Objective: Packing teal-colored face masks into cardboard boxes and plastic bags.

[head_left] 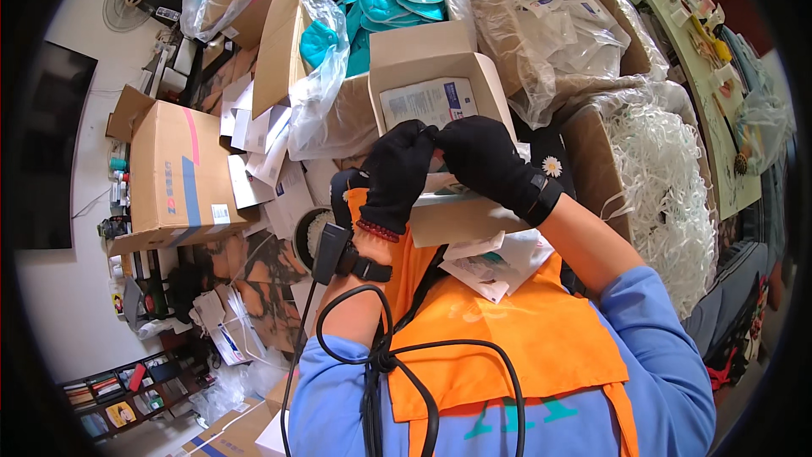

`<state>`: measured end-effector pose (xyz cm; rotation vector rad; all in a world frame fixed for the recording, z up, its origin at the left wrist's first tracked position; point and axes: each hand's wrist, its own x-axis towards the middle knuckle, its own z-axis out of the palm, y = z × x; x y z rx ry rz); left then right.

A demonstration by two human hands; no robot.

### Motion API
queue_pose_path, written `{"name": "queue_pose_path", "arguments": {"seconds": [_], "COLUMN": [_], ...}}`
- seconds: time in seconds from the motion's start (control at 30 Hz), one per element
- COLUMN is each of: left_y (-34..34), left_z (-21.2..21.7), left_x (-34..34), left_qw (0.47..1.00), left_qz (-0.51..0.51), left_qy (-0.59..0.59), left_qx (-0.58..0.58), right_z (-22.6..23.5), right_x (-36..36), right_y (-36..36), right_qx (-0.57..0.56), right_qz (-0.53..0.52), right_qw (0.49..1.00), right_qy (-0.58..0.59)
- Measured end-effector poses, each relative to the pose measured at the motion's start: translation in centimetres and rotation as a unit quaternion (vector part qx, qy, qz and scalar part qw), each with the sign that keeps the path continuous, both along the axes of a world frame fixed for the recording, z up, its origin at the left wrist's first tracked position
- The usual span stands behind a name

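Both my hands wear black gloves and meet above a small open carton (423, 46) on my lap. My left hand (396, 167) is closed, its fingertips pinched against those of my right hand (486, 159), which is closed too. Whatever lies between the fingertips is hidden by the gloves. Inside the carton, behind my hands, lie flat white printed packets (423, 103) with a dark blue patch. More white packets (505, 267) rest on my orange apron (507, 338), just below the carton's near flap.
A large lined box ahead holds turquoise oval pads (393, 0). Beside it, another box holds white packets (558, 17). To the right stands a box of shredded white strips (664, 195). A brown carton (169, 169) is at the left. A black cable (381, 360) loops across my front.
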<state>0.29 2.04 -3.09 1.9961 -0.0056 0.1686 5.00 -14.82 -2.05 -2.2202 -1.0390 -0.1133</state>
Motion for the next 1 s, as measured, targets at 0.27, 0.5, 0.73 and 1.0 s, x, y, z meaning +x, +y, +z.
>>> {"name": "queue_pose_path", "arguments": {"seconds": [0.27,0.5,0.73,1.0], "left_y": [1.0,4.6,3.2,4.2], "left_z": [-4.5,-13.0,-1.7,3.4], "left_x": [3.6,6.5,5.8,-1.7], "left_qw": [0.864,0.747,0.948,0.971], "left_qz": [-0.029,0.155,0.065,-0.177], "left_qy": [-0.075,0.074,-0.151,0.001], "left_qx": [0.497,0.642,0.273,0.161], "right_z": [0.7,3.6,0.8,0.4], "right_x": [-3.2,-5.5,-0.2,1.0], "right_y": [0.2,0.2,-1.9,-1.5], "right_qx": [-0.058,-0.089,0.030,-0.016], "right_qz": [0.097,0.172,-0.100,-0.012], "right_qw": [0.979,0.967,0.993,0.999], "right_qy": [-0.171,-0.164,-0.053,-0.038]}}
